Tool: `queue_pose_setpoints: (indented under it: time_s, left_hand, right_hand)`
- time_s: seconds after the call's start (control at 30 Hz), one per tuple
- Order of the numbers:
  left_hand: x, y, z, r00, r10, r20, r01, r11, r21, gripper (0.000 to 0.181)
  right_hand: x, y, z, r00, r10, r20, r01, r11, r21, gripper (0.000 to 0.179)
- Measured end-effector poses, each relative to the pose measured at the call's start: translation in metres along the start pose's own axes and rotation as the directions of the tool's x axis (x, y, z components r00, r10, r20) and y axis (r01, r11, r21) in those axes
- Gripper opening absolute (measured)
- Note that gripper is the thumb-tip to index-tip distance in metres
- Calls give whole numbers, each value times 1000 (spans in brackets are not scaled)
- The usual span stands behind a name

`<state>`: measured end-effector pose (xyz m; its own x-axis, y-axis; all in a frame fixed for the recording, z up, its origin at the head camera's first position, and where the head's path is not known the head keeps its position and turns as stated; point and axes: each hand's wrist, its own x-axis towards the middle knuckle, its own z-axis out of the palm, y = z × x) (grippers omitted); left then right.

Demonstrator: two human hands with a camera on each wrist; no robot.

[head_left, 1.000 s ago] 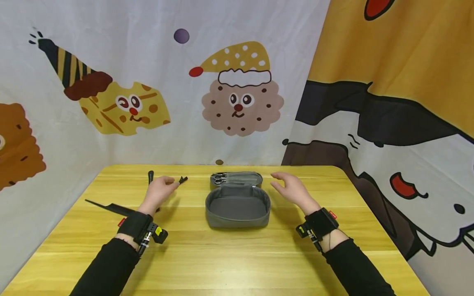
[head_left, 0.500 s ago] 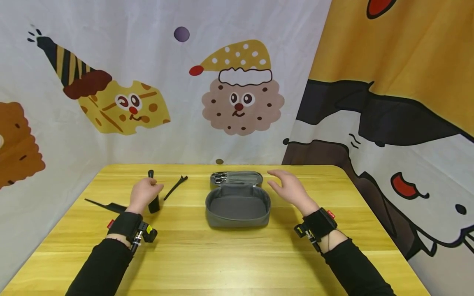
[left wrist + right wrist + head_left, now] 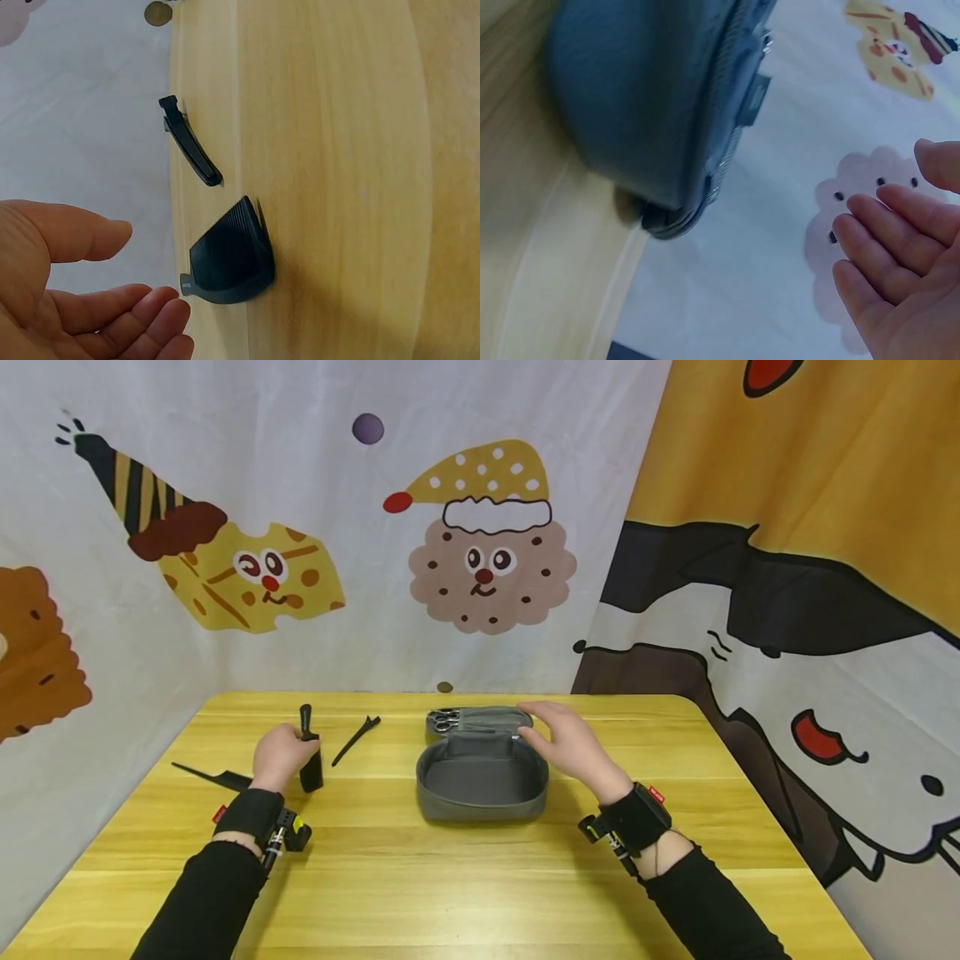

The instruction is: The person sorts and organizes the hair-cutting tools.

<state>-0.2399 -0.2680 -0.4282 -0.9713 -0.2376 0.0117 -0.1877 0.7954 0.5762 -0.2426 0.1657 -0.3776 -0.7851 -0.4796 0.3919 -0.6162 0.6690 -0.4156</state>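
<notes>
My left hand (image 3: 279,758) is low over the left of the table, beside a wide black comb (image 3: 311,770) with a handle. In the left wrist view its thumb and fingers are spread apart, fingertips close to the handle end of the comb (image 3: 232,259). A black hair clip (image 3: 356,741) lies just right of it, and a black tail comb (image 3: 217,775) is partly hidden behind the left hand. My right hand (image 3: 573,747), fingers relaxed, hovers at the right side of an unzipped grey case (image 3: 480,810). Scissors (image 3: 444,720) sit in the case's lid.
The yellow wooden table (image 3: 480,893) carries everything. Behind it hangs a white curtain (image 3: 300,443) with cartoon prints, and an orange and black printed curtain (image 3: 787,485) stands at the right.
My left hand has drawn back leftward from the hair clip to the wide comb, uncovering the clip. The right hand has shifted left, closer to the case's lid.
</notes>
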Motion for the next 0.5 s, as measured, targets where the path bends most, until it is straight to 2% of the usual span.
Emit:
queue_pose_setpoints:
  time_s: [0.27,0.5]
  left_hand:
    - [4,-8,2,1000,3,3,-4,997,71,28]
    - [7,-14,11,1000,10,-14,-9,997,82,27]
  right_hand:
    - [-1,-21,-4,998,-56,3,56,998,21,43]
    - [0,-35,-4,994,-110,0,110,991,77,42]
